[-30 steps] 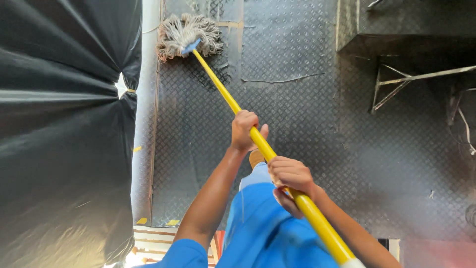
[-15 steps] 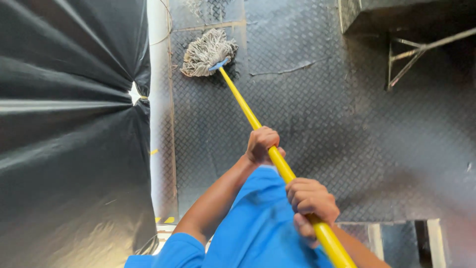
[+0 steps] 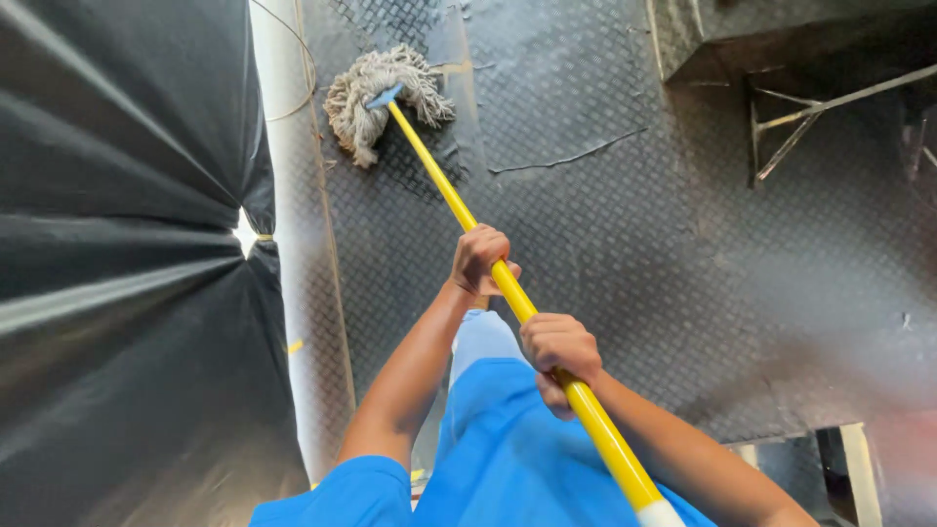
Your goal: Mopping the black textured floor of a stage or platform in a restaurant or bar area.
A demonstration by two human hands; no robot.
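My left hand [image 3: 478, 259] and right hand [image 3: 558, 344] each keep a closed grip on the yellow mop handle [image 3: 444, 185]; beyond my left grip, the mop head [image 3: 376, 98] rests on the metal floor [image 3: 634, 224].

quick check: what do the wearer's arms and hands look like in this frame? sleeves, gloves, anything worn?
Both hands are bare: no gloves, rings, watch or bands visible on the left hand or right hand. Forearms are uncovered. A bright blue short sleeve shows on the left upper arm; the right arm's sleeve is out of frame.
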